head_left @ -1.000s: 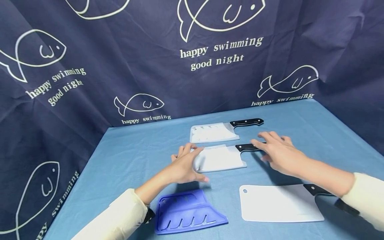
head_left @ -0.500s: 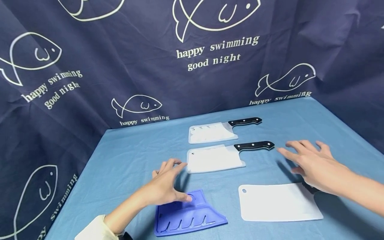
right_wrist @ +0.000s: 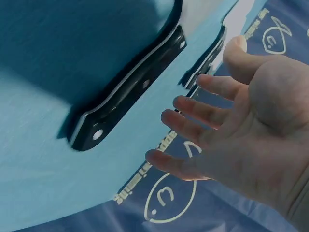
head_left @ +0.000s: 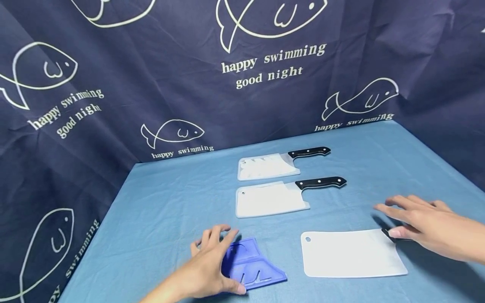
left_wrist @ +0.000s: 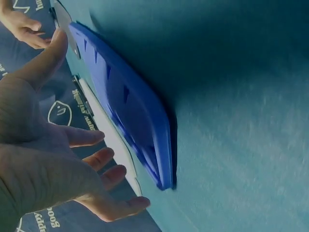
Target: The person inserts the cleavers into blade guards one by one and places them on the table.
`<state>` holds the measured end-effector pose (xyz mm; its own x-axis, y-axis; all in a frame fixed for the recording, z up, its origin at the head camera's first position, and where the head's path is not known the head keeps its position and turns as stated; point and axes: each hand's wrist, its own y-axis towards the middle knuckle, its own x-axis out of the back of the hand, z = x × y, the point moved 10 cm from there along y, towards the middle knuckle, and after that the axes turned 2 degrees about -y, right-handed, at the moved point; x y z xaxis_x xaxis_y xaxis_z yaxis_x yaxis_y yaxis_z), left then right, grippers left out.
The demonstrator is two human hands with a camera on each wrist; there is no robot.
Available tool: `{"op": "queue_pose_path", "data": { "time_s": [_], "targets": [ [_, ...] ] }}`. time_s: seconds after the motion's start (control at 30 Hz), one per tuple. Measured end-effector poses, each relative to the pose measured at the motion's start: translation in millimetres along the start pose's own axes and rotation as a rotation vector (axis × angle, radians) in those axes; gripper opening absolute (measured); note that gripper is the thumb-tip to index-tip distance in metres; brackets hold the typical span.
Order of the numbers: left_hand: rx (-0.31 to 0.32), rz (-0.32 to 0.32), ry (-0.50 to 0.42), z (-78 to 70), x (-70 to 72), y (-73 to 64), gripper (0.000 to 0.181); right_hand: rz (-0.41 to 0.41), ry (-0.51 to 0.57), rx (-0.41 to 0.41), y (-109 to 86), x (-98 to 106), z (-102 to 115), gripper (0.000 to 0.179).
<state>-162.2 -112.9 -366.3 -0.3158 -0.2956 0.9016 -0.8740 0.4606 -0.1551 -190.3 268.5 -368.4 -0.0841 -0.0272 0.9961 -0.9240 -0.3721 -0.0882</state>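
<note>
My left hand (head_left: 207,266) hovers with spread fingers over a blue plastic blade cover (head_left: 254,264) at the front of the table. In the left wrist view a gap shows between the fingers and the blue cover (left_wrist: 128,99). At the right lies a bare cleaver with a pale blade (head_left: 352,254). Over its black handle (right_wrist: 137,87) my right hand (head_left: 432,225) is held, fingers apart and bent a little. The right wrist view shows the palm (right_wrist: 241,125) beside the handle, not gripping it. In the head view this hand hides most of the handle.
Two more cleavers in clear, whitish covers lie farther back, a nearer one (head_left: 270,200) and a farther one (head_left: 267,167), black handles to the right. A blue cloth (head_left: 170,202) covers the table. Behind it hangs a dark blue curtain (head_left: 182,84) with white fish prints.
Both hands have left the nearer covered cleaver and drawn back towards the front. The left has come over the blue cover, the right over the bare cleaver's handle. The cleavers lie as before.
</note>
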Motion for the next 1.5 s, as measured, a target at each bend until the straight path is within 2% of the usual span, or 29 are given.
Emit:
{"op": "queue_pose_path", "data": {
  "time_s": [0.17,0.3,0.5,0.63,0.8,0.9,1.0,1.1,1.13,1.2,1.23,1.3,1.33,1.37,1.43,1.5],
  "targets": [
    [0.042,0.079,0.028,5.3,-14.3,-4.6,0.124,0.035,-0.017,0.006,-5.9,-12,-15,0.073],
    [0.073,0.130,0.074,9.0,-23.8,-5.4,0.127,0.009,-0.040,0.045,-7.0,-18,-15,0.070],
    [0.084,0.095,0.085,12.2,-23.3,-6.1,0.126,-0.047,-0.073,0.115,-7.8,-19,-8,0.055],
    [0.090,0.094,0.082,14.5,-22.2,-5.8,0.122,-0.153,-0.089,0.173,-12.5,-14,2,0.050],
    [0.095,0.107,0.098,16.3,-22.6,-5.2,0.118,-0.350,-0.074,0.276,-22.1,-3,17,0.050],
    [0.093,0.117,0.106,16.8,-23.6,-5.5,0.117,-0.436,-0.062,0.326,-27.4,1,22,0.050],
    [0.090,0.119,0.110,17.1,-24.3,-5.8,0.116,-0.490,-0.061,0.349,-31.5,3,25,0.049],
    [0.088,0.114,0.106,16.7,-24.5,-5.8,0.114,-0.505,-0.058,0.354,-33.7,3,24,0.037],
    [0.086,0.107,0.102,16.3,-24.2,-5.7,0.114,-0.502,-0.061,0.351,-33.5,2,24,0.021],
    [0.079,0.093,0.092,15.7,-23.2,-5.3,0.113,-0.489,-0.061,0.340,-33.1,0,23,0.019],
    [0.074,0.083,0.087,15.3,-22.4,-5.0,0.112,-0.495,-0.059,0.340,-33.0,0,22,0.010],
    [0.065,0.058,0.072,14.5,-20.0,-4.3,0.112,-0.510,-0.058,0.333,-32.4,1,21,0.033],
    [0.060,0.046,0.065,14.2,-18.9,-4.0,0.111,-0.521,-0.055,0.336,-32.4,1,21,0.051],
    [0.055,0.036,0.059,13.6,-17.9,-4.2,0.111,-0.530,-0.051,0.336,-32.5,2,20,0.050],
    [0.049,0.015,0.053,12.5,-15.9,-4.5,0.111,-0.543,-0.051,0.340,-32.5,2,18,0.076],
    [0.044,-0.003,0.055,11.8,-15.0,-4.4,0.111,-0.507,-0.056,0.313,-30.9,-1,16,0.045]
  ]
}}
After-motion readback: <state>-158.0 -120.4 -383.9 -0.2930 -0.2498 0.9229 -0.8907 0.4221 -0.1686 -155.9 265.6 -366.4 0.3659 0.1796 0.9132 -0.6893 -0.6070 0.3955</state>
